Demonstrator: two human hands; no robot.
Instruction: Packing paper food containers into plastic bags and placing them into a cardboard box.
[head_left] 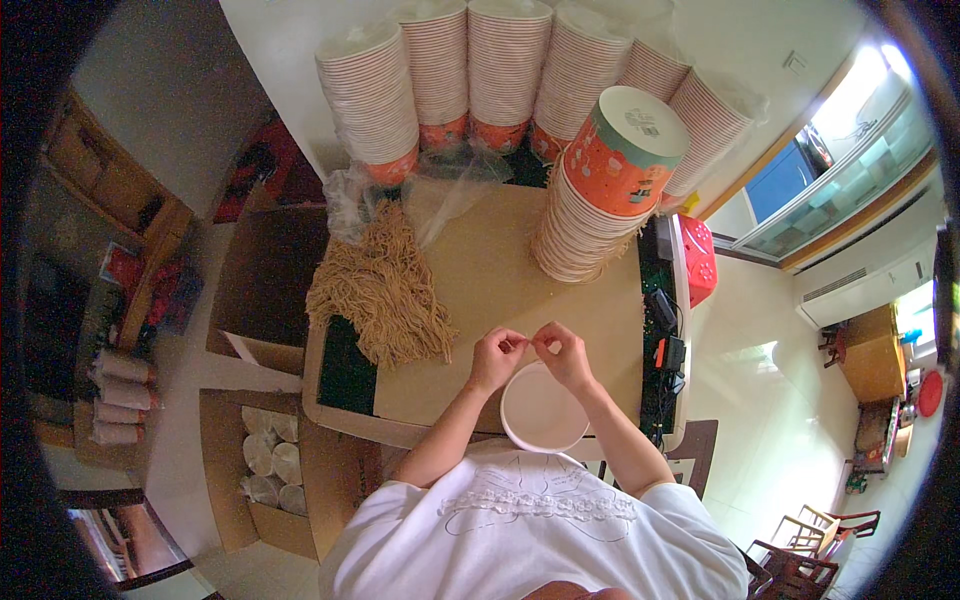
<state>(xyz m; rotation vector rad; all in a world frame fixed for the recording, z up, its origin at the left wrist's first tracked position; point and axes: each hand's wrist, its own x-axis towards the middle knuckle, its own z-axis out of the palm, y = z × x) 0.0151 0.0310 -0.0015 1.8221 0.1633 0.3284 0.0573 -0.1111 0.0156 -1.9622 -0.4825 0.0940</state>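
My left hand (497,359) and my right hand (562,356) meet in a pinch just above the far rim of a white paper bucket (543,410). Whatever lies between the fingertips is too small to make out. The bucket stands mouth up against my shirt at the near table edge, its inside facing me. Left of my hands lies a heap of tan cords (385,285). Beyond them, to the right, a leaning stack of nested paper buckets (580,235) is topped by an upside-down orange and green bucket (625,150), with bits of tan cord along its sides.
Tall plastic-wrapped stacks of paper buckets (510,75) line the back wall. Clear plastic wrap (445,200) lies before them. Black chargers with cables (665,340) and a red basket (697,260) are at the right edge. An open carton (265,515) with wrapped stacks stands lower left.
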